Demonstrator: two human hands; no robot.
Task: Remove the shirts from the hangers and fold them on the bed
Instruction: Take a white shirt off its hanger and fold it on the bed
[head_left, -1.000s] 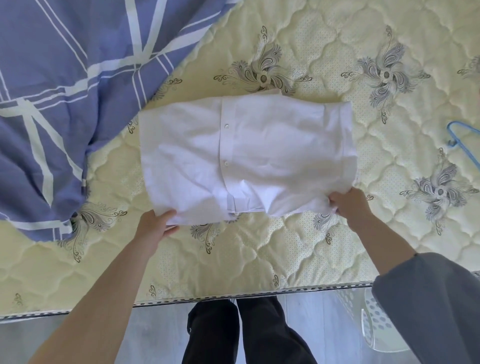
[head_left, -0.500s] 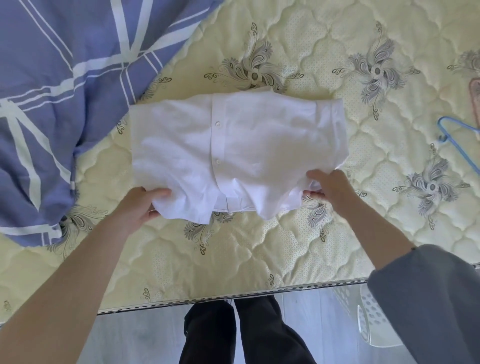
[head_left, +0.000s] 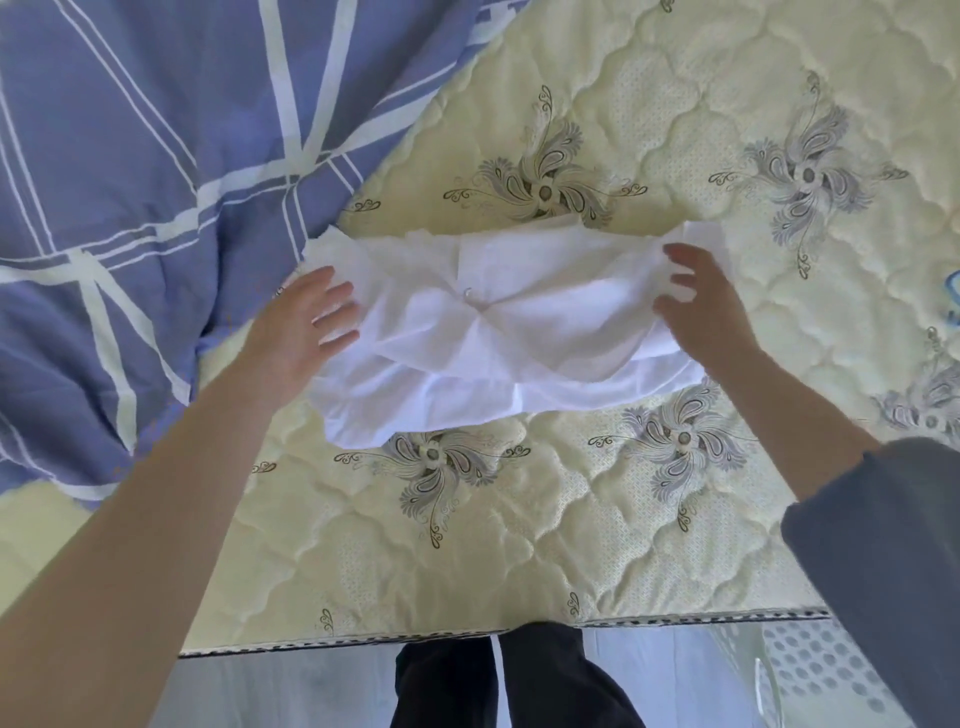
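A white button-up shirt (head_left: 498, 332) lies on the quilted cream mattress (head_left: 467, 530), doubled over into a narrow band. My left hand (head_left: 306, 322) holds its left end, fingers on top of the cloth and thumb hidden. At the right end, my right hand (head_left: 698, 306) holds the cloth the same way. The upper layer sags between the two hands, and a lower layer shows beneath it on the near side.
A blue duvet with white stripes (head_left: 130, 182) covers the mattress at the left, touching the shirt's far left corner. A blue hanger (head_left: 955, 291) peeks in at the right edge. Below the mattress edge, a white perforated basket (head_left: 810, 670) stands on the floor.
Both hands lifted the shirt's near edge and carried it away from me, over the far half. The shirt went from a wide rectangle to a narrow folded band.
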